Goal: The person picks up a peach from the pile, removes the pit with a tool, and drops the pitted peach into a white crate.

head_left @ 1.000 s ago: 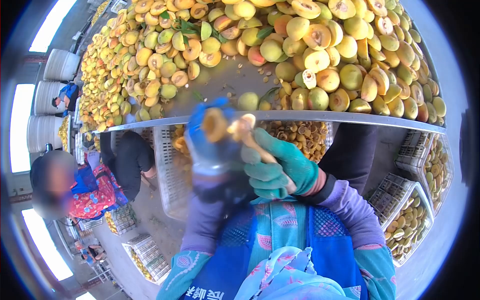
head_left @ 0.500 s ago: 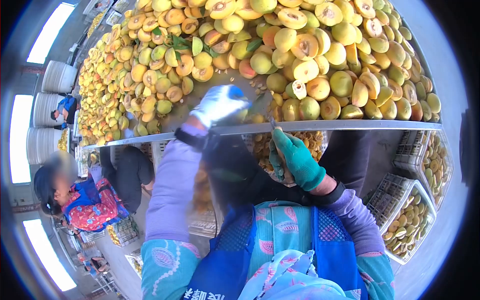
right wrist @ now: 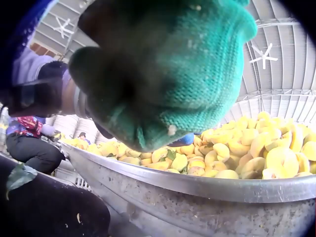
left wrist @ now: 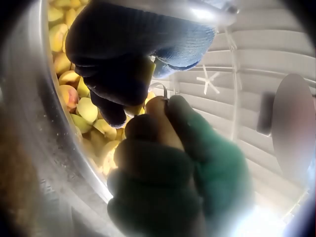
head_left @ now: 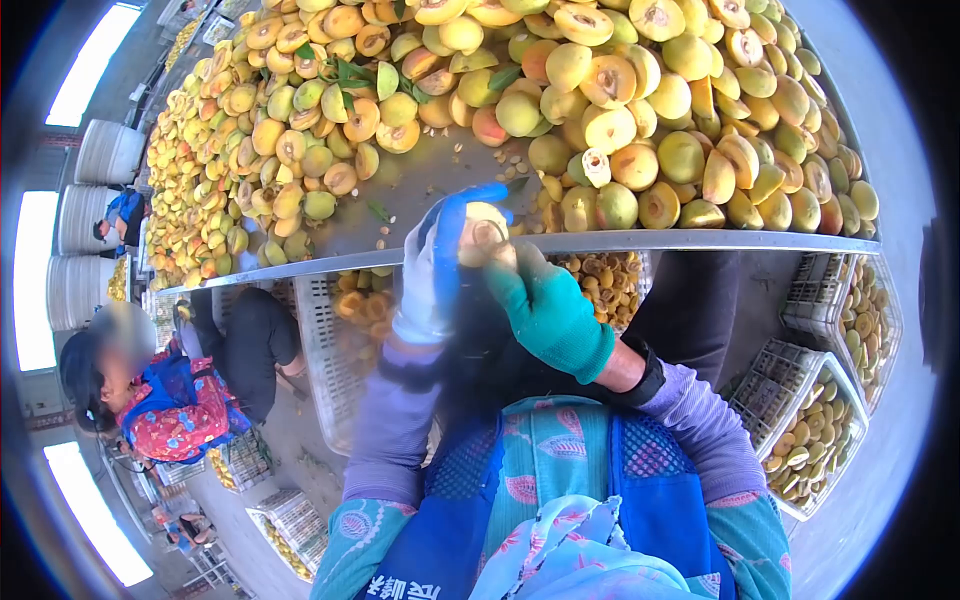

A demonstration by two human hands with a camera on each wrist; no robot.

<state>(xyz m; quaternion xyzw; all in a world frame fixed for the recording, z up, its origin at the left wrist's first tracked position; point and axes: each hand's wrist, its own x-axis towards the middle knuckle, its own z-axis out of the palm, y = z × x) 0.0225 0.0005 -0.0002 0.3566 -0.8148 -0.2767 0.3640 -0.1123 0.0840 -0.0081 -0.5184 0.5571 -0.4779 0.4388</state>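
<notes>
Just above the metal edge, the left hand, in a white and blue glove, grips a yellow fruit half with its cut face toward the other hand. The right hand, green-gloved, is curled round a wooden handle; a thin curved metal tip stands out of it in the left wrist view, close to the fruit. Dark in that view, the left hand has its fingers bent round the fruit. Only the green glove's back and side show in the right wrist view, its tool hidden.
Halved fruit heaps on a metal table with a raised rim. Beneath are crates of fruit pieces, including a white crate. More crates stand at right. Another person sits at left.
The left hand went from the blurred fruit by the tool to over the table, then came back to the right hand with a fruit half. The right hand moved up and left to meet it.
</notes>
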